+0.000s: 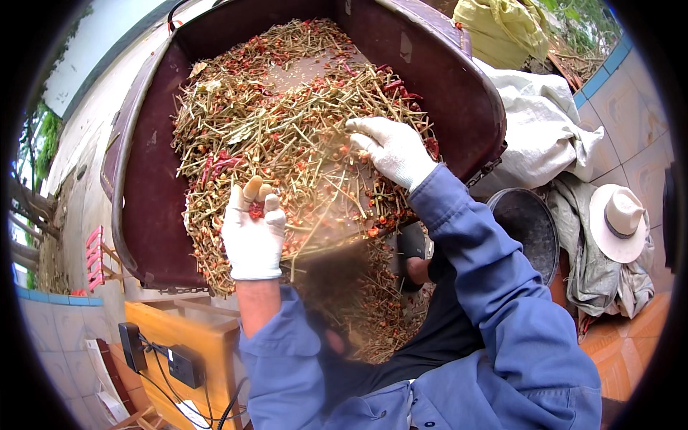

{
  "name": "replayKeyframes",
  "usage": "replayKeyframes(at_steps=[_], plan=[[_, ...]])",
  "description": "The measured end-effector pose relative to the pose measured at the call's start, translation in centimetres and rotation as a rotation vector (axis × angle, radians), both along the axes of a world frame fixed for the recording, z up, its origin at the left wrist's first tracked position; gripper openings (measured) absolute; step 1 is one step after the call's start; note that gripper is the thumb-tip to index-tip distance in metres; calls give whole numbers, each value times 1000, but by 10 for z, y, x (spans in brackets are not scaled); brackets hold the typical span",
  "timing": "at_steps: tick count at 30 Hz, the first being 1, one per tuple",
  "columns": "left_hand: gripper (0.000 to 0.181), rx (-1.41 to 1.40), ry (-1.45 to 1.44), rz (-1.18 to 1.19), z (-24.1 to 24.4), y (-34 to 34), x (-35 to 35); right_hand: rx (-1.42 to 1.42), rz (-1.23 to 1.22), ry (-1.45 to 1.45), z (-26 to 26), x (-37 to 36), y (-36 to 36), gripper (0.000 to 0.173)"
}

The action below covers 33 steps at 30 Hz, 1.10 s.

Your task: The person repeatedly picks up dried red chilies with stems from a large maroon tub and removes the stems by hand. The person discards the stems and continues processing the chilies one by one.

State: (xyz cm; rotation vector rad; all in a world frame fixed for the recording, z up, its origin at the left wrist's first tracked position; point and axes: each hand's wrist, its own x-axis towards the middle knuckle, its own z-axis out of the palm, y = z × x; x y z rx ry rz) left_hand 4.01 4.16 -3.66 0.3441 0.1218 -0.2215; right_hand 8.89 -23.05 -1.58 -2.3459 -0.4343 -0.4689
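Note:
Dried plant stems (301,134) mixed with red chilli bits cover the bed of a maroon metal cart (148,177) in front of me. My left hand (252,236), in a white glove with tan-stained fingertips, is palm up at the cart's near edge. Its curled fingers hold a few red dried chilli pieces (256,209). Over the right side of the heap, my right hand (395,153) is gloved too, its fingers spread and pointing left, with nothing visible in its grip. Between the hands the bed shows partly bare. Red chilli pods (220,164) lie left of centre in the heap.
More stems (384,301) lie on the ground by my legs. A wooden stool (177,344) carrying black adapters and cables stands lower left. On the right are a dark basin (524,231), white sacks (537,129), a yellow sack (500,32) and a brimmed hat (618,226) on grey cloth.

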Motion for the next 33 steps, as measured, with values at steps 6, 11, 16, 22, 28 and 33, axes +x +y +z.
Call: replayKeyframes(at_steps=[6,11,16,22,28,33], plan=[[42,-58,35,16,1,1,2,-163,-49,-68,7,-4,15,32],[45,-63,46,93,5,7,-1,-156,-59,-190,1,-1,20,13],[44,-60,6,172,5,17,-2,-200,30,-159,-1,-2,38,24],[44,-82,-19,152,3,23,-2,-492,238,-124,-14,-3,67,35],[39,-109,-28,129,6,31,-7,-718,149,86,-5,0,66,21],[37,-95,-16,143,4,35,-7,-899,-30,155,3,3,53,14]])
